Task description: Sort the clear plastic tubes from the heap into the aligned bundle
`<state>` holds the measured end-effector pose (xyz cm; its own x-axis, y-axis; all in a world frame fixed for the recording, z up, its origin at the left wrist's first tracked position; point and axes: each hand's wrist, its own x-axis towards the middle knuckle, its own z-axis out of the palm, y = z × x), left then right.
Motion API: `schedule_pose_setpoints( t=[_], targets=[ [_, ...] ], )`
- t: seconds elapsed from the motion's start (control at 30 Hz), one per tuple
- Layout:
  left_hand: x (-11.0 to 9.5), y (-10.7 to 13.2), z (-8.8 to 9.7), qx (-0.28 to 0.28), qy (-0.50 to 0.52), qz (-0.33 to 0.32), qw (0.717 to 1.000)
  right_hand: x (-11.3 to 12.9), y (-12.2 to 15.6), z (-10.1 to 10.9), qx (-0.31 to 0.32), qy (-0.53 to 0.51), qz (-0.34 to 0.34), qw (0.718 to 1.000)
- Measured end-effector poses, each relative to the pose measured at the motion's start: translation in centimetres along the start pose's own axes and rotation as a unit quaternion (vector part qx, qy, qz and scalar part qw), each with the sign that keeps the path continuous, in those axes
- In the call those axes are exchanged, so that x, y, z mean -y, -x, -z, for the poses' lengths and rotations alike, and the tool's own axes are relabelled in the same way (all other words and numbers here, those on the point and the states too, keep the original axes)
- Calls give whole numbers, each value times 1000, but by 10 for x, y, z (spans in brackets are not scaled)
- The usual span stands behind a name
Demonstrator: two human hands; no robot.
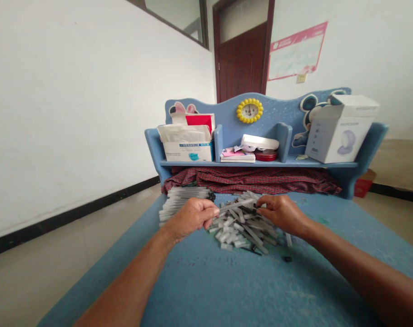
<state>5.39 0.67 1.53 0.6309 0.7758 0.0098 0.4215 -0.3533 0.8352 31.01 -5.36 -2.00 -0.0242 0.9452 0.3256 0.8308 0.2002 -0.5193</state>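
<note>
My left hand (191, 218) and my right hand (281, 212) are both closed in a pinch on the two ends of one thin grey plastic stick (236, 205), held level just above a loose pile of the same grey sticks (242, 231) on the blue desk top (226, 286). To the left of my left hand lies a neat stack of sticks (179, 202) with dark tips. A small black piece (287, 259) lies on the desk, near my right forearm.
A blue shelf (257, 163) at the desk's back carries a box of masks (187, 147), books, a red tin, a white carton (340, 129) and a yellow clock (249, 110). Checked cloth (250, 179) lies under it. A white wall runs left; a brown door stands behind.
</note>
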Motion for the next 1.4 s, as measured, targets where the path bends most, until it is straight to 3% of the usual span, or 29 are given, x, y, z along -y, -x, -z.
schedule_pose_setpoints(
  t=[0.13, 0.27, 0.37, 0.6, 0.83, 0.97, 1.07, 1.3, 1.4],
  targets=[
    [-2, 0, -3, 5, -8, -2, 1000, -4, -3, -2, -18, 25, -9, 999],
    [-2, 1, -4, 21, -15, -7, 1000, -3, -4, 0, -50, -31, 30, 998],
    [-2, 2, -5, 33, -14, -14, 999, 2, -2, 3, -14, -89, 41, 995],
    [-6, 4, -8, 42, -11, -13, 999, 11, 3, 7, 85, -210, -16, 974],
    [-5, 4, -4, 31, -17, -16, 999, 11, 3, 9, 117, -247, -52, 961],
    [-6, 3, -3, 29, -16, -18, 999, 10, 4, 12, 125, -289, -36, 949],
    [-3, 3, 6, 23, -18, -13, 999, 7, 2, 18, 100, -318, -45, 942],
    [19, 5, 52, -37, -25, 46, 998, -11, -5, 34, -82, -354, -116, 924],
    [25, 5, 61, -85, -38, 72, 993, -13, -4, 32, -104, -288, -113, 945]
  ],
)
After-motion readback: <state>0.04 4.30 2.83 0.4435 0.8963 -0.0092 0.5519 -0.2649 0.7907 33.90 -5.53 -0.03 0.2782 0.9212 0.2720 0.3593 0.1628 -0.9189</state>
